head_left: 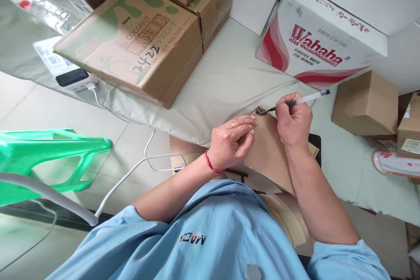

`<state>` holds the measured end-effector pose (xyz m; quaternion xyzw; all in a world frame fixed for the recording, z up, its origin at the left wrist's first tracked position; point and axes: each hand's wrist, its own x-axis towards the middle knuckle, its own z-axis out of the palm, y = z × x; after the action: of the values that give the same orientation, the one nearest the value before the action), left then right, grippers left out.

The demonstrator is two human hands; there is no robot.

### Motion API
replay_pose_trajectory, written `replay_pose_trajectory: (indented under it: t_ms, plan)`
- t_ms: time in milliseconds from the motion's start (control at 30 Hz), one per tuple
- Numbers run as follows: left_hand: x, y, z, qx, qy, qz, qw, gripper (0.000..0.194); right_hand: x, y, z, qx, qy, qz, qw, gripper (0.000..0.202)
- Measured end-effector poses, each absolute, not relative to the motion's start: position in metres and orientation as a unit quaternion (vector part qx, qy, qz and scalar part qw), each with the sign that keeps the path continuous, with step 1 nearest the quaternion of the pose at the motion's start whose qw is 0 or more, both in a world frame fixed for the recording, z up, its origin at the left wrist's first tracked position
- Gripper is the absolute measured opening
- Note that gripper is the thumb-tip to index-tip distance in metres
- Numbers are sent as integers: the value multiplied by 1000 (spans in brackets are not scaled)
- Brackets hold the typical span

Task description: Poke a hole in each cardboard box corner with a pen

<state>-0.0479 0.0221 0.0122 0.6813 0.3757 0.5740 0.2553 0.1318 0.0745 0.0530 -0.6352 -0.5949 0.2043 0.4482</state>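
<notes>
A brown piece of cardboard [267, 148] lies slanted over my lap at the table edge. Near its upper corner is a dark, ragged patch [261, 111]; I cannot tell if it is a hole or ink. My right hand [293, 122] grips a clear-barrelled gel pen [310, 97] with a black end, its tip at that patch. My left hand [232, 141], with a gold ring and a red wrist cord, has its fingers curled together on the cardboard's left edge. Part of its grip is hidden.
Coconut cartons [131, 43] stand at the upper left, beside a power bank [72, 78] with a white cable [149, 157]. A Wahaha water box [315, 43] and smaller brown boxes [365, 103] are on the right. A green stool [75, 140] stands at left.
</notes>
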Motion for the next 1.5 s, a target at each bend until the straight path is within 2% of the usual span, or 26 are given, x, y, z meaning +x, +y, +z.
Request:
replay_pose_trajectory:
  t_ms: [133,433,967,1133,1267,1400,1500]
  plan:
    - [-48,22,13,680,376,577,254,20,129,73,56,-612,-596,216,473,11]
    - [-47,23,14,678,373,581,252,19,124,66,67,-558,-665,275,414,13]
    - [-47,23,14,677,372,580,259,20,123,67,65,-571,-673,256,394,13]
    - [-47,22,14,674,377,579,262,21,124,68,63,-565,-652,265,430,13]
    - [-47,22,14,677,375,575,265,21,123,68,63,-566,-671,259,402,13]
    - [-47,22,13,673,375,581,264,21,123,68,64,-569,-655,262,422,14]
    - [-47,22,13,673,373,581,266,21,122,68,64,-571,-663,263,406,15]
